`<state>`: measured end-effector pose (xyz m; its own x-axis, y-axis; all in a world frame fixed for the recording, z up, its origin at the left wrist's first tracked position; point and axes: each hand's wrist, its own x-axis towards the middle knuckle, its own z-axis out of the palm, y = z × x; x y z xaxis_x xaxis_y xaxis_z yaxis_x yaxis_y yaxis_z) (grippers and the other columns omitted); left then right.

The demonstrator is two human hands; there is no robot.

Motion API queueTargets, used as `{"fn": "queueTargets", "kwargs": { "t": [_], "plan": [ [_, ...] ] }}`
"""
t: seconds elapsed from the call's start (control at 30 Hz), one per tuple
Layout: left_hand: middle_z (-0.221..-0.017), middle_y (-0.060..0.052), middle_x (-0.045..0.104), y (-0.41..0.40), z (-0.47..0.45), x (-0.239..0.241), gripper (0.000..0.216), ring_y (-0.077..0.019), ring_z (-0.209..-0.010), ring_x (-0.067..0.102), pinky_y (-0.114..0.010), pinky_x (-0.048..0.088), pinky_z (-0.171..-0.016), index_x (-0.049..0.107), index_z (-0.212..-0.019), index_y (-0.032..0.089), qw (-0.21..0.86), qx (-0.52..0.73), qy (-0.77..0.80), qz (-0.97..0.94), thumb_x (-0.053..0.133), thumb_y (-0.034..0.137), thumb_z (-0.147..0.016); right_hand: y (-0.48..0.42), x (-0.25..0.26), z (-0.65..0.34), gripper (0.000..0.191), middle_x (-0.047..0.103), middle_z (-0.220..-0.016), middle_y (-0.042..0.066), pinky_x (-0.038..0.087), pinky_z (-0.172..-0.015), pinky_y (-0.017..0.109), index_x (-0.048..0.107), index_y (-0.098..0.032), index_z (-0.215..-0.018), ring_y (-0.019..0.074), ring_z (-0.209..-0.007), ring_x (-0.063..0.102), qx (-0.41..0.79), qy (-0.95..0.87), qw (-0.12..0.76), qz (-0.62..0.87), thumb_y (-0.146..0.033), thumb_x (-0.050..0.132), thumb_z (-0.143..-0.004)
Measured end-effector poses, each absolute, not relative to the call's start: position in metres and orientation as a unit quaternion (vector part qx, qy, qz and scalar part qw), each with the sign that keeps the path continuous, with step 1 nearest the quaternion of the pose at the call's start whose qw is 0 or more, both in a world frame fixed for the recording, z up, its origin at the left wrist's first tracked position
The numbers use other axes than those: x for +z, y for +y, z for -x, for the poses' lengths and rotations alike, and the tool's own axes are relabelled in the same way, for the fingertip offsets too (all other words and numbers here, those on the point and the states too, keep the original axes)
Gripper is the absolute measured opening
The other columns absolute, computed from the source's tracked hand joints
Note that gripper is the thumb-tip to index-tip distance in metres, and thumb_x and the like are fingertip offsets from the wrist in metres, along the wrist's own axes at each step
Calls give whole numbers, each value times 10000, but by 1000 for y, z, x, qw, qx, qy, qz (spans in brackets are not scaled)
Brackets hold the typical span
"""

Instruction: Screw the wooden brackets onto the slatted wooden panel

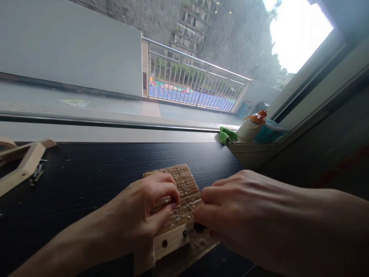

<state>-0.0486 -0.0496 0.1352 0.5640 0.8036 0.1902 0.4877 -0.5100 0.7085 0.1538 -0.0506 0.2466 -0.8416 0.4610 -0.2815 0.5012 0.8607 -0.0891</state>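
A wooden board [188, 186] strewn with pale chips lies before me on the black tabletop. Across its near part sits a pale wooden strip [173, 241] with round holes; a dark screw-like piece [185, 233] stands in one. My left hand [150, 204] rests on the board's left side, fingers curled and thumb against them; what they pinch, if anything, is hidden. My right hand [230, 207] is closed at the board's right side. A small dark object [199, 227] shows beneath its fingers, mostly covered, its kind unclear.
Angled wooden pieces [24, 167] lie at the far left, with several metal screws [37, 173] beside them. A green cloth [227, 135], a white bottle with an orange top [250, 127] and a teal container [268, 131] stand by the window at the back right.
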Motion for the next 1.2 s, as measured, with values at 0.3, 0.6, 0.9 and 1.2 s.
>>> {"fn": "queueTargets", "kwargs": {
  "t": [0.3, 0.6, 0.9, 1.2],
  "plan": [
    [-1117, -14, 600, -40, 42, 120, 180, -236, -1168, 484, -349, 292, -1105, 679, -882, 248, 369, 177, 368, -835, 712, 300, -713, -49, 244, -140, 119, 633, -698, 20, 313, -502, 270, 632, -157, -797, 134, -577, 527, -56, 955, 221, -188, -45, 617, -762],
    [-1178, -2, 564, -44, 46, 119, 291, -243, -1257, 419, -381, 202, -1148, 660, -967, 260, 376, 153, 384, -829, 738, 314, -691, -42, 249, -126, 90, 669, -777, 17, 284, -471, 280, 655, -160, -807, 149, -612, 579, -29, 924, 293, -245, -97, 664, -744],
    [-1130, -23, 594, -46, 42, 119, 243, -254, -1185, 471, -382, 266, -1113, 675, -933, 260, 362, 174, 386, -830, 708, 367, -717, -51, 243, -129, 105, 634, -734, 2, 322, -518, 275, 619, -162, -774, 125, -599, 524, -67, 947, 250, -189, -58, 624, -789],
    [-1113, 3, 577, -46, 42, 121, 183, -229, -1165, 465, -368, 214, -1135, 655, -856, 240, 373, 160, 387, -828, 718, 311, -699, -40, 225, -143, 122, 587, -663, -5, 323, -540, 272, 600, -166, -777, 137, -565, 524, -18, 945, 194, -263, -147, 534, -877]
  ]
}}
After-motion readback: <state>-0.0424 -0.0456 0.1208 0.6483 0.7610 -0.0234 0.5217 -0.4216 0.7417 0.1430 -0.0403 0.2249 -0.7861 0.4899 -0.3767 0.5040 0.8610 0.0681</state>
